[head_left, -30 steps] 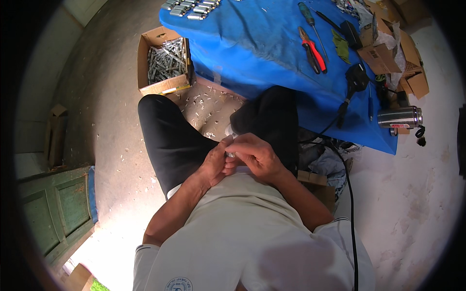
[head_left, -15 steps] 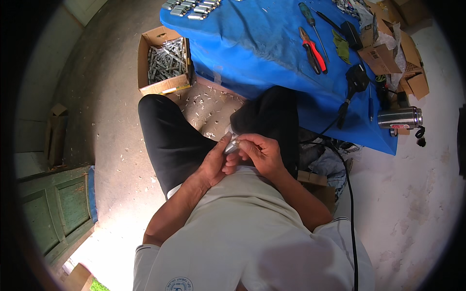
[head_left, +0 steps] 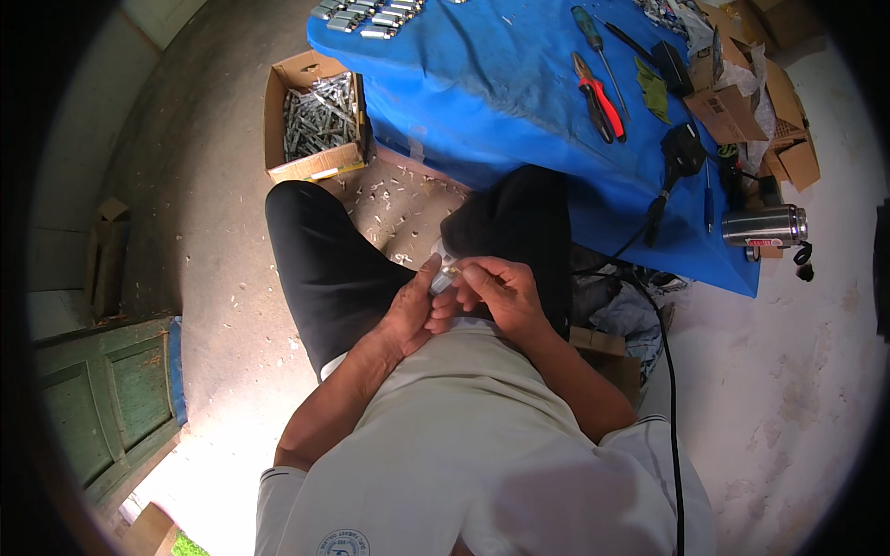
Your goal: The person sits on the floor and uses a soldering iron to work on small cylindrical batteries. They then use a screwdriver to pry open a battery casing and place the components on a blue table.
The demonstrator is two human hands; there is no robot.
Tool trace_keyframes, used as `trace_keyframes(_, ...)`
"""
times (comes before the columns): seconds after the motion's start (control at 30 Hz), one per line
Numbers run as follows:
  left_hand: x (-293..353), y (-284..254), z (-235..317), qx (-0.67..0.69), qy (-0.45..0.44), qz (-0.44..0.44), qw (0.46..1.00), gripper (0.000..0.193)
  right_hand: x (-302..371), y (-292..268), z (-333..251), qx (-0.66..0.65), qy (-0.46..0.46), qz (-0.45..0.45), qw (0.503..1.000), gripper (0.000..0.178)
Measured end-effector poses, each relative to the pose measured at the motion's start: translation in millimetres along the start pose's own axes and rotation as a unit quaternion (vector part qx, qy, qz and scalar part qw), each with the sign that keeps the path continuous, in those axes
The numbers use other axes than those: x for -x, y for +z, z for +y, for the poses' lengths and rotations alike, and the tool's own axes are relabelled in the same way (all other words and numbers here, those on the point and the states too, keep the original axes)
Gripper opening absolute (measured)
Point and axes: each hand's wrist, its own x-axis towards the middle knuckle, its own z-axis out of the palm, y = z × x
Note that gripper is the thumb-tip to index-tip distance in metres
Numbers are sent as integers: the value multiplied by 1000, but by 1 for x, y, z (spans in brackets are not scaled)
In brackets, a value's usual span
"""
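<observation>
Over my lap, my left hand [head_left: 408, 310] is closed round a small silvery metal piece [head_left: 440, 282], shaped like a lighter case, with the thumb along its side. My right hand [head_left: 510, 296] meets it from the right, thumb and forefinger pinched together at the piece's upper end. Whatever sits between those right fingertips is too small to make out. Several similar silver metal cases [head_left: 377, 31] stand in rows on the far left corner of the blue-covered table [head_left: 464, 69].
Left of the table, a cardboard box [head_left: 312, 169] holds many thin metal parts. Pliers [head_left: 601, 102], a green-handled screwdriver [head_left: 588, 28] and a black plug with cable [head_left: 681, 150] lie on the table. A steel flask [head_left: 762, 225] is at its right edge. Scraps litter the floor.
My right fingertips have shifted slightly up and right on the silver piece, showing a little more of its upper end. My left hand keeps its hold.
</observation>
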Motion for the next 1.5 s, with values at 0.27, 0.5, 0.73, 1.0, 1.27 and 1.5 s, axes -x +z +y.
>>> trace_keyframes(0.27, -6, -12, -5, 45, -20, 1, 999, 41, 4, 8, -13, 17, -16, -37, 999, 15)
trace_keyframes(0.5, -5, -5, -2, 12, -17, -24, 999, 57, -24, -5, -40, 159, -139, -48, 976, 13)
trace_keyframes(0.73, -2, -17, -3, 38, 6, 4, 999, 53, -102, -21, -120, 2, -173, 140, 975, 25)
trace_keyframes(1.0, -6, -36, -2, 96, 4, 7, 995, 43, -249, -36, -150, -50, -119, 187, 974, 18)
trace_keyframes(1.27, -8, -45, 1, 113, 16, 45, 992, 44, -327, -18, -160, -17, -77, 209, 975, 16)
trace_keyframes(1.5, -17, -54, 0, 125, -3, 52, 991, 44, -338, -20, -165, 37, -15, 117, 992, 19)
